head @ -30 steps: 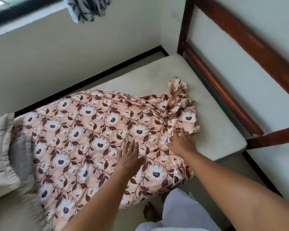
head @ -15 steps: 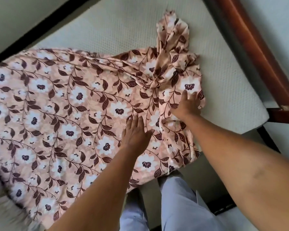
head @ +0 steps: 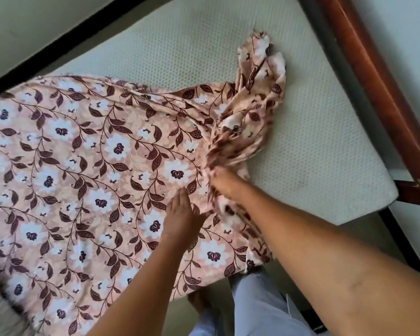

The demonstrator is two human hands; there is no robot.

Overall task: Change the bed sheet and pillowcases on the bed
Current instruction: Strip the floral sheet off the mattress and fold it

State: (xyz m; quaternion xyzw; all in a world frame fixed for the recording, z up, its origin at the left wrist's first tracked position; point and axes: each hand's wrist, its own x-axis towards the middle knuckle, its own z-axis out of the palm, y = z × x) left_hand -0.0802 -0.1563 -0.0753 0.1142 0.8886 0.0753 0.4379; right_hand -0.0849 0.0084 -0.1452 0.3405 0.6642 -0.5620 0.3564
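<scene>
Sheet in play: the pink cotton bed sheet [head: 95, 178], printed with white flowers and dark maroon leaves, lies spread across the left and near part of the pale cream, dimple-textured mattress [head: 313, 141]. Its near edge drops over the near side of the bed. To the right the cloth gathers into a twisted, crumpled bunch that runs away towards the far right, lying on bare mattress.

Left hand [head: 182, 214] is flat on the sheet, palm down, fingers straight and pressed together, just near-left of that gather. Right hand [head: 222, 183] is right at the neck of the bunch, fingertips buried in the folds (it is smeared with blur, so whether it pinches the cloth or only pushes it I cannot tell). A fold of sheet laps against its wrist.

Beyond the mattress, on the right, a reddish-brown wooden bed frame [head: 374, 81] slants from far to near. Pale grey trousers [head: 257, 306] show at the near edge, below the hanging sheet.
</scene>
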